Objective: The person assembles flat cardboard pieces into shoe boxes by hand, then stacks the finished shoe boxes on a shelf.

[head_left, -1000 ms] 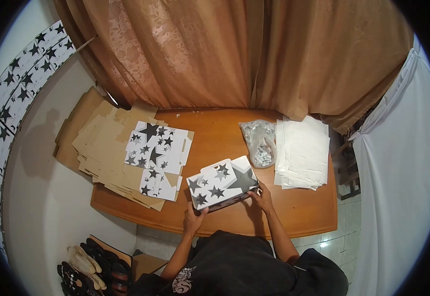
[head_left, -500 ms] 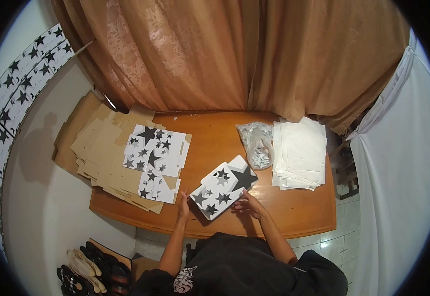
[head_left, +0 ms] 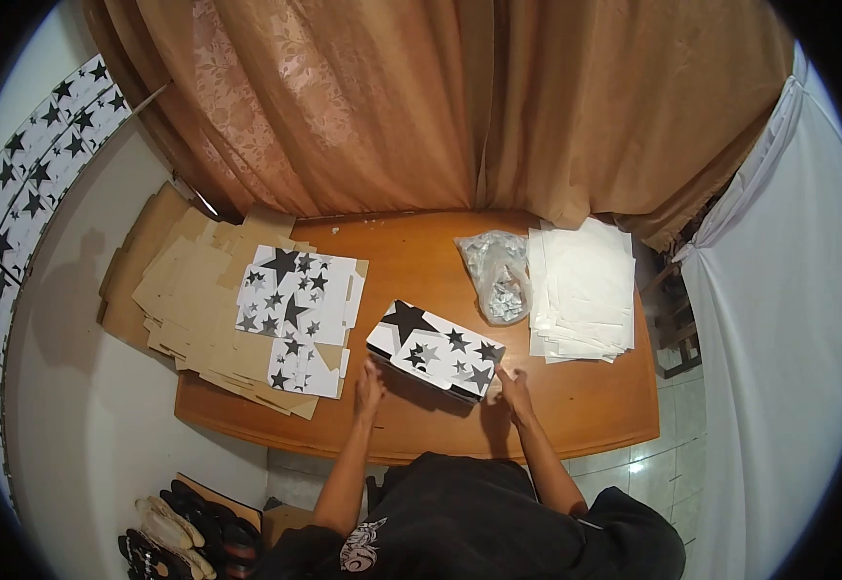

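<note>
A white cardboard box (head_left: 435, 350) printed with black and grey stars lies slantwise over the table between my hands, lid closed and front side in shadow. At its left front corner is my left hand (head_left: 370, 389), fingers curled in against the box. My right hand (head_left: 513, 394) grips the right end, with some fingers hidden behind that edge. To the left, a flat star-printed cardboard blank (head_left: 329, 324) rests on a stack of brown cardboard sheets (head_left: 194, 290).
Behind the box stands a clear plastic bag (head_left: 498, 275) of small silvery pieces. A pile of white paper sheets (head_left: 583, 290) lies right of it on the wooden table (head_left: 411, 253). Brown curtains (head_left: 382, 106) hang at the back; shoes (head_left: 189, 527) are on the lower left.
The box has been turned, so its large black star now points to the far left instead of the right. My right hand has moved slightly right, onto its right end.
</note>
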`<state>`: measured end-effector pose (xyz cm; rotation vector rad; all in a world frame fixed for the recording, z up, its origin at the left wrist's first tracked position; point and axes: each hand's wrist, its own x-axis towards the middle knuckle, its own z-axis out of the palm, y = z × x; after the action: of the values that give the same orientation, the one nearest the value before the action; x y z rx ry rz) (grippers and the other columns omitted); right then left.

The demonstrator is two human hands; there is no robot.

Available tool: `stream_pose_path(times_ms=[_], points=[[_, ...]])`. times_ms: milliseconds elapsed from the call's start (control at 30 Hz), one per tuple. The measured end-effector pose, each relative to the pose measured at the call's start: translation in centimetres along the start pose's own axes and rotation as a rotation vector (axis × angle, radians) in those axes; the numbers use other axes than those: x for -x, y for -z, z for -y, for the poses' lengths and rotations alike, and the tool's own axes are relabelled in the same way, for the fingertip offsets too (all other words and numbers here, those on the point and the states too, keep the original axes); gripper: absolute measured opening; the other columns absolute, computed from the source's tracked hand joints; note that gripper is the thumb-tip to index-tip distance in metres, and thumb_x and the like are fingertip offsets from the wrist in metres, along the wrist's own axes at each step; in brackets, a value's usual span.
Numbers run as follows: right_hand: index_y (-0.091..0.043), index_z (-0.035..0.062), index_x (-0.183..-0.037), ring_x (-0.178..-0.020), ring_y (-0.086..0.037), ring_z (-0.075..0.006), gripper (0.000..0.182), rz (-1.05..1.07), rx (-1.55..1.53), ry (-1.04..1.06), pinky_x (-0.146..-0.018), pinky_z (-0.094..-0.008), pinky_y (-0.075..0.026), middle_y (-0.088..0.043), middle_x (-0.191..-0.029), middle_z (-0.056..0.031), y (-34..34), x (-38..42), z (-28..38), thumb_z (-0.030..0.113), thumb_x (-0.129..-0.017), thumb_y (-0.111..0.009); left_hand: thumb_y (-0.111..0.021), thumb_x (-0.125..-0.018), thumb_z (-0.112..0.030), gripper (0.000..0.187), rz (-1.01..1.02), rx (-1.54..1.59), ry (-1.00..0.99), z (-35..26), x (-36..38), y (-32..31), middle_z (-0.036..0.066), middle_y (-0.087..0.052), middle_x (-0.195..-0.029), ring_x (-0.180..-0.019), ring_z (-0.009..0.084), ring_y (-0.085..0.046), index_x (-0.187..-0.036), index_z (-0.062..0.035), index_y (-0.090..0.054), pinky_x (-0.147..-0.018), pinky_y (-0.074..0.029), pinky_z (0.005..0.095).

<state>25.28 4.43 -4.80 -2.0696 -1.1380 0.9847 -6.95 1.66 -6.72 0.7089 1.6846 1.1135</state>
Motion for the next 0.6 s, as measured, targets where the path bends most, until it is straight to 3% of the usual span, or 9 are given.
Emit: stream_pose_path(times_ms=[67,100,167,200,233,300,333,500,600], points=[[-0.044,-0.0032,-0.138,-0.092,-0.062,-0.0219,0.068,0.421,-0.517,-0.383,-0.078,-0.0312,-0.051,-0.061,-0.107,-0.0138,1.1,1.8,2.2,0.045,-0.094,-0.064,-0.028,-0.101,-0.065,0.071,-0.050,0.025,-0.067,-0.9,-2.1,-0.6,0.012,-0.061,-0.120,-0.104,0.0263,-0.058,-0.136,-0.0051,-0.047,-0.082,-0.049,0.0428],[-0.044,-0.0032,-0.138,-0.092,-0.062,-0.0219,0.068,0.421,-0.518,-0.376,-0.078,-0.0312,-0.051,-0.061,-0.107,-0.0138,0.4,1.2,1.3,0.045,-0.094,-0.064,-0.030,-0.102,-0.064,0.070,-0.104,0.048,-0.133,-1.0,-3.1,-0.7,0.014,-0.061,-0.118,-0.110,0.0287,-0.055,-0.135,-0.0051,-0.046,-0.088,-0.047,0.0445],[-0.047,-0.0021,-0.138,-0.100,-0.063,-0.0244,0.064,0.402,-0.490,-0.118,-0.085,-0.0318,-0.050,-0.063,-0.114,-0.0189,-1.9,-1.0,-2.5,0.043,-0.095,-0.064,-0.032,-0.101,-0.063,0.069,-0.072,-0.037,-0.193,0.2,-4.5,-0.2,0.016,-0.060,-0.119,-0.112,0.0311,-0.054,-0.133,-0.0044,-0.048,-0.092,-0.045,0.0442],[-0.051,0.0003,-0.137,-0.094,-0.062,-0.0192,0.055,0.336,-0.461,-0.095,-0.083,-0.0309,-0.049,-0.066,-0.108,-0.0151,-1.2,-0.4,-1.2,0.036,-0.096,-0.063,-0.034,-0.101,-0.063,0.068,-0.037,-0.125,-0.244,0.7,-4.6,0.0,0.018,-0.059,-0.119,-0.114,0.0335,-0.053,-0.131,-0.0037,-0.049,-0.096,-0.042,0.0438],[-0.051,0.0003,-0.137,-0.094,-0.062,-0.0192,0.055,0.333,-0.463,-0.097,-0.083,-0.0309,-0.049,-0.066,-0.108,-0.0151,-1.3,-1.2,-2.0,0.036,-0.096,-0.063,-0.034,-0.101,-0.063,0.068,-0.033,-0.127,-0.245,-0.4,-3.4,0.0,0.018,-0.059,-0.119,-0.114,0.0335,-0.053,-0.131,-0.0037,-0.049,-0.096,-0.042,0.0438],[-0.052,0.0025,-0.139,-0.088,-0.061,-0.0169,0.050,0.270,-0.455,-0.007,-0.076,-0.0284,-0.049,-0.067,-0.111,-0.0133,-1.5,-3.1,-3.4,0.021,-0.093,-0.059,-0.035,-0.102,-0.059,0.065,0.002,-0.129,-0.157,-2.4,0.3,0.7,0.019,-0.058,-0.119,-0.112,0.0345,-0.054,-0.127,-0.0015,-0.051,-0.099,-0.039,0.0421],[-0.053,0.0053,-0.140,-0.086,-0.061,-0.0155,0.054,0.346,-0.530,-0.053,-0.069,-0.0271,-0.050,-0.068,-0.111,-0.0129,0.4,-2.2,-1.5,0.009,-0.086,-0.053,-0.039,-0.103,-0.052,0.057,0.024,-0.161,-0.113,-2.1,1.4,1.4,0.017,-0.059,-0.117,-0.110,0.0321,-0.056,-0.122,-0.0010,-0.054,-0.096,-0.042,0.0395],[-0.041,0.0088,-0.149,-0.093,-0.065,-0.0214,0.071,0.488,-0.499,0.027,-0.070,-0.0293,-0.053,-0.059,-0.130,-0.0213,2.9,-0.9,1.3,-0.002,-0.080,-0.053,-0.044,-0.101,-0.036,0.039,-0.069,0.004,-0.136,0.7,4.4,2.2,0.011,-0.061,-0.105,-0.101,0.0237,-0.058,-0.118,-0.0033,-0.055,-0.084,-0.046,0.0355],[-0.027,0.0101,-0.155,-0.125,-0.053,-0.0348,0.092,0.592,-0.292,0.198,-0.095,-0.0406,-0.051,-0.043,-0.145,-0.0244,3.5,-0.7,1.9,-0.007,-0.071,-0.060,-0.046,-0.098,-0.030,0.036,0.009,0.048,-0.119,1.7,4.5,3.7,0.009,-0.061,-0.102,-0.094,0.0221,-0.059,-0.118,-0.0017,-0.054,-0.082,-0.047,0.0341]])
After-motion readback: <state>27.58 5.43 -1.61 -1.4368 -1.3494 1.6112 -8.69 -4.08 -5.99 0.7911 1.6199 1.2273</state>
